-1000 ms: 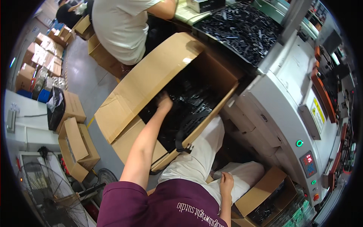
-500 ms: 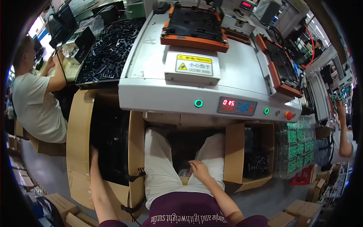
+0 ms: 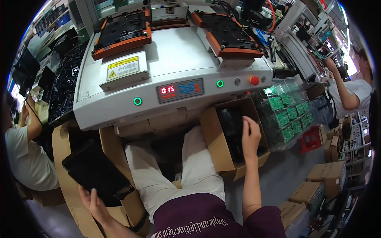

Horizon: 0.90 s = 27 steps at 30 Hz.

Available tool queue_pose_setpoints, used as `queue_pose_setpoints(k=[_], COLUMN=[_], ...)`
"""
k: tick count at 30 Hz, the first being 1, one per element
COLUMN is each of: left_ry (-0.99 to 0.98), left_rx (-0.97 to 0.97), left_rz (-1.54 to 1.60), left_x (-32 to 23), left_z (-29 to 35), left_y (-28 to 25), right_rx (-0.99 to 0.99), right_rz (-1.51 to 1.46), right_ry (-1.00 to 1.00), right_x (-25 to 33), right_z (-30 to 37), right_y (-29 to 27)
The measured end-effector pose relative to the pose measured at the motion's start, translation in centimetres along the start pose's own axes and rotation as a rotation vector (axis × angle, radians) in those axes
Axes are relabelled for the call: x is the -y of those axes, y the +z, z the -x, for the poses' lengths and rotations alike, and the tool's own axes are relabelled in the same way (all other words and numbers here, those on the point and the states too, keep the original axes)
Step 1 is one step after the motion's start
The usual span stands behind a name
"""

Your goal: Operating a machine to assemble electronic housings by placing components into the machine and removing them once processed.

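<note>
My left hand (image 3: 94, 203) is closed on the near edge of a black flat rectangular panel (image 3: 94, 168). The panel is tilted above the tall cardboard box (image 3: 112, 148) at my left, hiding much of its inside. My right hand (image 3: 251, 138) is over a smaller cardboard box (image 3: 212, 139) at my right. Its fingers are stretched forward and slightly bent, and I see nothing in them. Dark parts (image 3: 232, 131) lie in that box below the hand, too dim to name.
Ahead stands a white machine (image 3: 170, 51) with two orange-framed black fixtures, a left one (image 3: 123, 31) and a right one (image 3: 228, 31). A red button (image 3: 254, 80) is on its front. Clear trays of green boards (image 3: 291, 115) stand at right. People work on both sides.
My left hand has come up out of the left box with the black panel. My right hand has moved from my lap to the right box. The view has turned right.
</note>
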State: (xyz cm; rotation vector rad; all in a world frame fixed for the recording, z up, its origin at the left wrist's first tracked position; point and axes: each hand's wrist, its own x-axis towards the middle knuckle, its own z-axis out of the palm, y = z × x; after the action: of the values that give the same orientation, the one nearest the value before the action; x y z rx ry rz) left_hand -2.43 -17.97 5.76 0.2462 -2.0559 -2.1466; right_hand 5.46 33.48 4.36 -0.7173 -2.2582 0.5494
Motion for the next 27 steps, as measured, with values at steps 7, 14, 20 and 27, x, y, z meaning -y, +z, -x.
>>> queue_pose_setpoints(k=[7,14,20,27], left_ry=[-0.895,-0.971,-0.826,-0.769], left_rx=[0.435,0.721,0.738,0.649], left_rz=[0.857,0.667,0.444,0.430], left_x=[6.5,6.3,6.1,6.1], left_z=[5.1,8.9,8.3,7.8], left_y=[11.0,17.6,16.8,16.6], right_rx=[0.182,0.399,0.563,0.499], right_rz=[0.406,0.425,0.587,0.510], right_ry=[0.278,0.224,-0.055,-0.133], right_x=[-9.4,-14.1,-15.8,-15.7], right_z=[2.1,4.4,3.2,3.4], right_y=[-4.2,-1.2,0.9,-1.1])
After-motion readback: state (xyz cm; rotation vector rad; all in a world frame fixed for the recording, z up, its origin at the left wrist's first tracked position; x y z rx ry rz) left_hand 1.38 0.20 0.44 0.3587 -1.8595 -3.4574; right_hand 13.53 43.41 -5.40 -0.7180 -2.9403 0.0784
